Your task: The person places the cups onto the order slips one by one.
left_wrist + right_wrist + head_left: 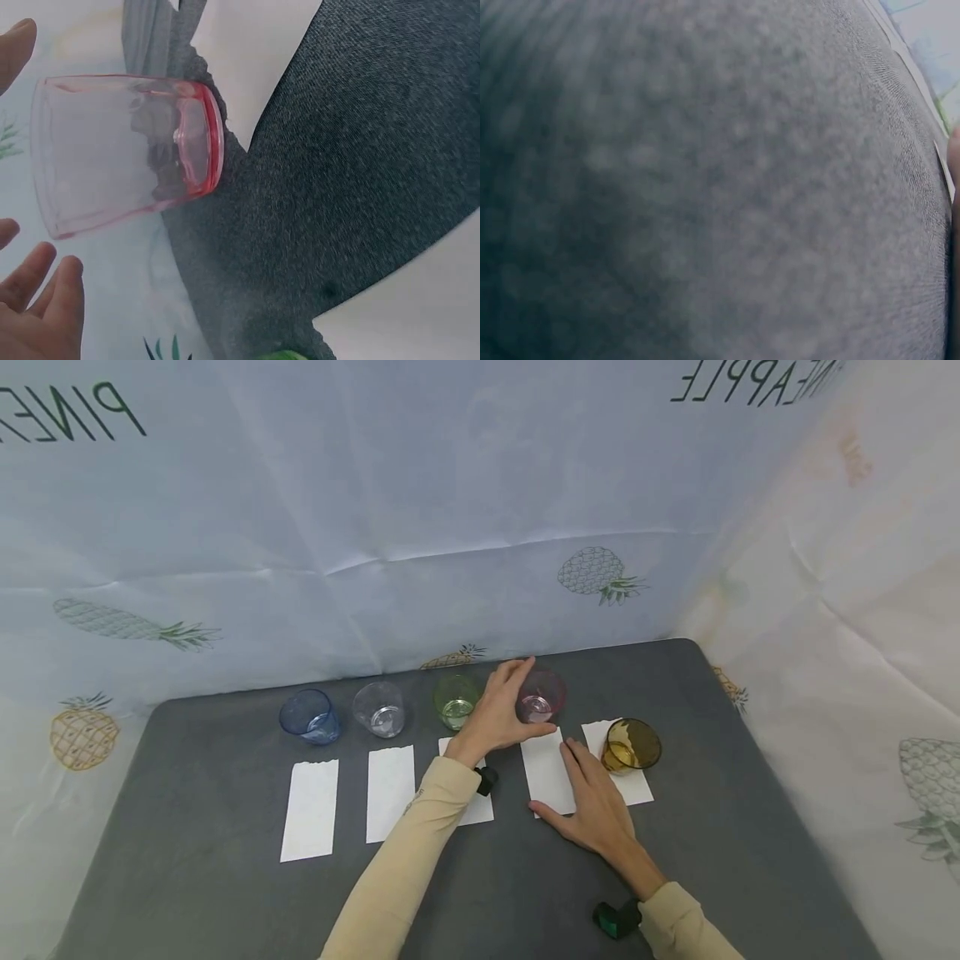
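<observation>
At the back of the table a clear pink glass stands upright. Around its near left side my left hand reaches with thumb and fingers spread. In the left wrist view a gap shows between the fingertips and the glass wall. My right hand lies low over a white paper strip in front of that glass, fingers extended and thumb out to the left. An amber glass stands on another paper strip just right of this hand. Mostly blurred grey tabletop fills the right wrist view.
Left of the pink glass stand a green glass, a colourless glass and a blue glass. More paper strips lie before them on the grey table. A pineapple-print curtain hangs behind the back edge.
</observation>
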Tool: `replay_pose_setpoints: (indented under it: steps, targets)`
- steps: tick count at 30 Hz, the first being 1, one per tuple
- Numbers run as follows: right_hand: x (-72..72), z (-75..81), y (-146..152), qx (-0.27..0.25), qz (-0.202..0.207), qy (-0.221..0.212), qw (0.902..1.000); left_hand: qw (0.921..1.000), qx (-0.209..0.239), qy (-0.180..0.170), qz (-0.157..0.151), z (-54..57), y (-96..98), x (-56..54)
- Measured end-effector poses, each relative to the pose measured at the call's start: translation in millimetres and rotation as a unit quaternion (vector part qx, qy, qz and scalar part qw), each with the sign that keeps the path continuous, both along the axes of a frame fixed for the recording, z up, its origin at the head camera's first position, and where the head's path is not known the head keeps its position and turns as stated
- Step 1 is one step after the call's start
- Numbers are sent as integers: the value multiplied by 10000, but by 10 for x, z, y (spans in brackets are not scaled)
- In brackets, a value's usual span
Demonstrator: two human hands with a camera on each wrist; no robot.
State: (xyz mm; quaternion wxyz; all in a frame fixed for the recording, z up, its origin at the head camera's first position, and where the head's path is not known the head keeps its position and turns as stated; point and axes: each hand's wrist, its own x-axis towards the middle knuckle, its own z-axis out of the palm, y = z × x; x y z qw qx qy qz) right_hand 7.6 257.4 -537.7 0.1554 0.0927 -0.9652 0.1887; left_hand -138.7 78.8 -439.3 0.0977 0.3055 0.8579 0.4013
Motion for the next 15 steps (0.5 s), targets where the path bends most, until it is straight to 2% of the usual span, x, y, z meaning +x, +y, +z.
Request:
replay_pose_setpoints:
  steps: [15]
  targets:
    - [9,16,8,89,-24,-182,9998,9995,-241,-163,134,-27,119,-50]
